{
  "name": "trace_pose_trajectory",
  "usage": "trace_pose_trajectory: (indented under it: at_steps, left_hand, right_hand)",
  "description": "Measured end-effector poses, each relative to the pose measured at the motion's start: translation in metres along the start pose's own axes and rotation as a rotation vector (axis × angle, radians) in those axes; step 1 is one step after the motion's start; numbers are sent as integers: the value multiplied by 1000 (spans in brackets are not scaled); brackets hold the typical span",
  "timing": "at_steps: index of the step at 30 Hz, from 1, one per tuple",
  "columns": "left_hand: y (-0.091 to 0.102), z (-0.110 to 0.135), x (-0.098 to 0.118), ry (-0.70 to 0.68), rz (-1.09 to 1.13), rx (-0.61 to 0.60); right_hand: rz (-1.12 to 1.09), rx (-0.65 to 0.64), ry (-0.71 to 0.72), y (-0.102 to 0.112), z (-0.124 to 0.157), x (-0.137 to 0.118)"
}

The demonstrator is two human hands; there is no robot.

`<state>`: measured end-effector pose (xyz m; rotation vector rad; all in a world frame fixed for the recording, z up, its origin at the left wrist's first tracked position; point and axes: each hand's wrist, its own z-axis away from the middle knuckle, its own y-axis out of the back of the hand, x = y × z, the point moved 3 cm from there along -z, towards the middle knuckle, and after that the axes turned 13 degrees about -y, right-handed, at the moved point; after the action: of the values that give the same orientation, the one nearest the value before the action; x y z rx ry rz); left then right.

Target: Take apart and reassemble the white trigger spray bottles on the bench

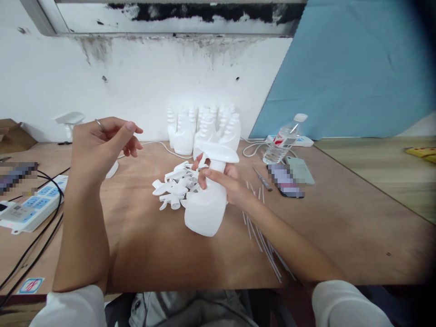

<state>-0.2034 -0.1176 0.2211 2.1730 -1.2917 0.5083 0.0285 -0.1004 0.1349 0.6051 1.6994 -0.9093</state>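
The right hand [225,179] is gripping a white spray bottle [206,206] around its upper body and neck, the fingers closing just beneath the white spray head [220,152] that is sitting on its top. The bottle is tilting, its broad base pointing toward the person and its head leaning toward the wall, and it is appearing above the middle of the wooden surface [146,259]. The left hand [102,141] is hovering well apart from it, raised and holding nothing visible, its fingers bending loosely and a ring [99,124] circling one of them. A pile of loose white spray heads [173,186] is lying just beside the gripped bottle, on its left. Behind, a cluster of headless white bottles [184,136] is standing upright near the wall. Several thin pale tubes [272,265] are lying beneath and beside the right forearm. Farther right, a slim tool [262,178] is resting near a phone [285,180], and a clear water bottle [281,144] is standing behind them. On the far left, a power strip [37,204] is lying among black cables.
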Motion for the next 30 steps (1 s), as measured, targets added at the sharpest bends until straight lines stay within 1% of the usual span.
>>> trace_pose_trajectory:
  at_steps: [3, 6, 8, 11, 14, 16, 17, 18, 20, 23, 25, 27, 28, 29, 30]
  left_hand:
    - [-3, 1, 1, 4, -25, -28]
    - [-9, 3, 4, 3, -7, -87]
    - [-15, 5, 6, 5, 67, -160]
    - [-28, 11, 11, 13, 201, -324]
    - [-40, 19, 16, 22, 235, -491]
    - [-43, 23, 22, 2, 191, -532]
    - [-43, 24, 25, -18, 162, -527]
    - [-42, 25, 29, -38, 133, -499]
    - [-35, 24, 35, -71, 92, -391]
    - [-16, 19, 37, -104, 12, -140]
    - [0, 12, 29, -127, -89, 56]
    - [18, 5, 16, -137, -192, 245]
    - [26, 1, 8, -129, -235, 316]
    - [34, -3, -1, -113, -267, 357]
    - [40, -7, -9, -90, -290, 371]
  right_hand:
    - [47, -14, 2, -1, 2, 3]
    - [97, -26, 19, -4, 6, 3]
    - [134, -62, 18, -8, 8, 3]
    - [199, -144, -23, -15, 13, 0]
    - [269, -167, -62, -19, 17, -2]
    - [308, -169, -82, -20, 19, -3]
    - [322, -177, -86, -20, 20, -3]
    - [333, -188, -83, -20, 20, -3]
    - [360, -195, -50, -17, 19, -3]
    - [406, -139, 24, -10, 17, -6]
    - [426, -88, 49, -6, 16, -11]
    - [432, -58, 66, -2, 16, -18]
    - [431, -45, 73, -1, 16, -21]
    - [430, -34, 76, 0, 16, -24]
    - [430, -22, 77, 0, 16, -27]
